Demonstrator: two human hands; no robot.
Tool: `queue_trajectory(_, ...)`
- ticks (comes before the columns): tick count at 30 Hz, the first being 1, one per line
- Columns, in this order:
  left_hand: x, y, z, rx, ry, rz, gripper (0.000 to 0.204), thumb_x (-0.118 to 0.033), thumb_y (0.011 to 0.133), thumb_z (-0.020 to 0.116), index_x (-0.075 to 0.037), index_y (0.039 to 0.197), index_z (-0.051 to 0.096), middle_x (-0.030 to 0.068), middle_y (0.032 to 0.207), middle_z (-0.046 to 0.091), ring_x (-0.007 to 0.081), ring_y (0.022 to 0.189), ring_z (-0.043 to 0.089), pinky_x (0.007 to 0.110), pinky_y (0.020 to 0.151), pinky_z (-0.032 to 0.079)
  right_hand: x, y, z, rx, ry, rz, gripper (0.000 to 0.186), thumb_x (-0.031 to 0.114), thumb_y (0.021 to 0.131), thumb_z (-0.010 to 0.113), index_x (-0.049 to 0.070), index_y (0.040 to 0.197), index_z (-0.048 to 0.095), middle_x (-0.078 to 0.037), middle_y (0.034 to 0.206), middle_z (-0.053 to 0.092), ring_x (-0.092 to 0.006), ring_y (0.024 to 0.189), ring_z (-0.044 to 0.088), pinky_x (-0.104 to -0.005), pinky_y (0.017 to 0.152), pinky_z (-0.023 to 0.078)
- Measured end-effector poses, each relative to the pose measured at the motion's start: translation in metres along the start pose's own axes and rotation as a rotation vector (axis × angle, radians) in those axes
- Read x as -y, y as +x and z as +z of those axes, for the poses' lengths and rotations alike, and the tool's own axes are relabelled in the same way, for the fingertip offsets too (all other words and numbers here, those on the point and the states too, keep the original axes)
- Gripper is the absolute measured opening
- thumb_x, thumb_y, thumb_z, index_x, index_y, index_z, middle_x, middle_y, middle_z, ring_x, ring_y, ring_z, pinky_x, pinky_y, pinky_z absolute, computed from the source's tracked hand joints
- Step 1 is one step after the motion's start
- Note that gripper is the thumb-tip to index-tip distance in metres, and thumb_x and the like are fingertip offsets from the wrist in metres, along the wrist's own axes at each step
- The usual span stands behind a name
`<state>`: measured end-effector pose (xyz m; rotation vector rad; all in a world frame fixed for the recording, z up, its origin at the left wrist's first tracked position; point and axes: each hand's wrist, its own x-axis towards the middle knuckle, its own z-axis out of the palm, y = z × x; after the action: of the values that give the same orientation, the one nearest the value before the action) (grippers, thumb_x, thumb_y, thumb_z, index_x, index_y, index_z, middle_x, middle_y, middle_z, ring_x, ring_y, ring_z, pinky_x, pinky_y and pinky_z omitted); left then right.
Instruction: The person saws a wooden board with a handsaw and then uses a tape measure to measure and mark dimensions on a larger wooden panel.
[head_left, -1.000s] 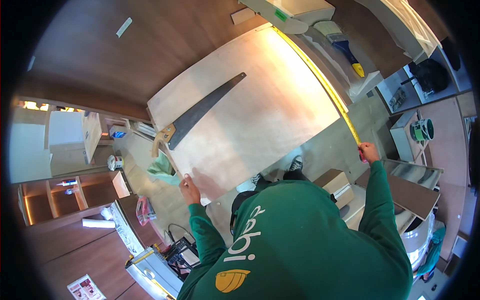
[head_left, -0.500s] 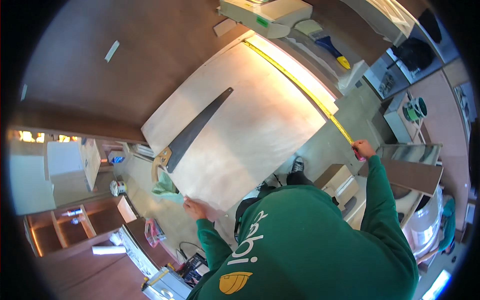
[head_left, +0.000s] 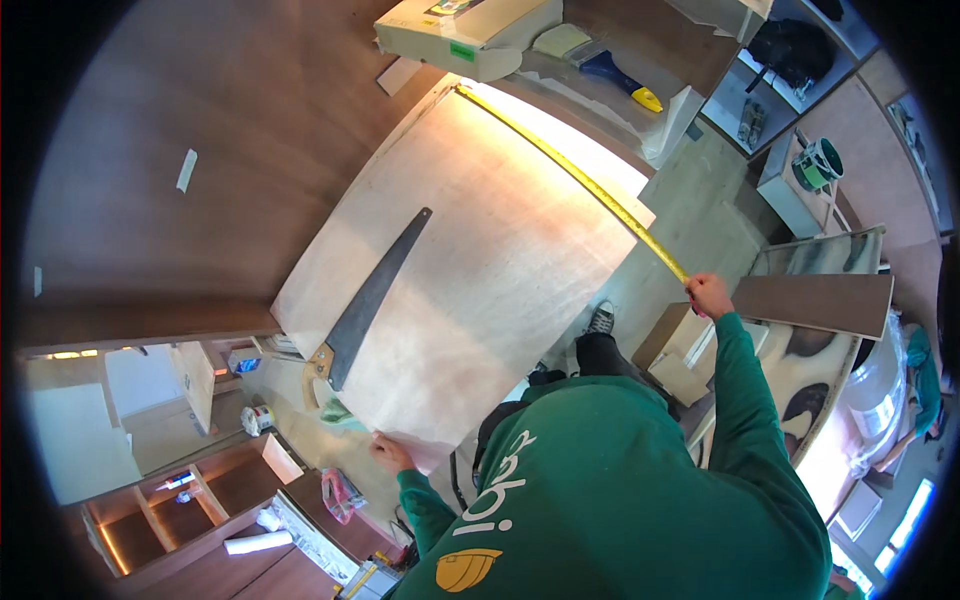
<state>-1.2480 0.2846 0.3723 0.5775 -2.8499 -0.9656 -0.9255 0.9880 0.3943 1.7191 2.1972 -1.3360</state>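
Note:
A pale plywood sheet (head_left: 500, 230) lies below me with a wooden-handled handsaw (head_left: 362, 308) across its left part. My right hand (head_left: 710, 295) is closed round a tape measure case (head_left: 697, 308), mostly hidden under the fingers; the yellow blade (head_left: 560, 160) runs out from it across the sheet to its far corner. My left hand (head_left: 392, 454) grips the sheet's near left corner, fingers curled at the edge.
A cardboard box (head_left: 460, 35) and paintbrush (head_left: 600, 65) lie beyond the sheet. A brown panel (head_left: 170, 170) fills the upper left. Buckets (head_left: 815, 163), offcut boards (head_left: 810, 300) and shelving (head_left: 155, 510) surround me. A co-worker (head_left: 920, 380) is at the far right.
The whole view has shifted, with the sheet and box appearing further left. My right hand has moved left and slightly up, and more of the sheet shows right of the tape. The left hand appears lower.

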Motion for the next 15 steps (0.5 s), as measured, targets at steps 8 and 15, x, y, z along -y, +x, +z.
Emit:
queue_trajectory(8, -0.232, -0.034, 0.053, 0.121, -0.118, 0.777, 0.040, -0.024, 0.101, 0.066, 0.003, 0.129, 0.058, 0.0200, 0.124, 0.058, 0.0362, 0.122, 0.051, 0.048, 0.109, 0.038, -0.003, 0.000, 0.001, -0.062, -0.016, 0.042, 0.031, 0.028, 0.096, 0.060, 0.001, 0.084, 0.071, -0.010, 0.062, 0.065, -0.0218, 0.055, 0.064, -0.0399, 0.057, 0.050)
queue_trajectory(15, -0.454, -0.178, 0.221, 0.920, -0.134, 1.541, 0.034, -0.026, 0.099, 0.063, -0.005, 0.125, 0.065, 0.0178, 0.119, 0.065, 0.0379, 0.116, 0.058, 0.048, 0.103, 0.044, 0.004, -0.017, 0.007, -0.210, -0.137, -0.030, 0.033, 0.030, 0.097, 0.060, 0.000, 0.085, 0.070, -0.015, 0.067, 0.066, -0.0304, 0.062, 0.066, -0.0442, 0.063, 0.051)
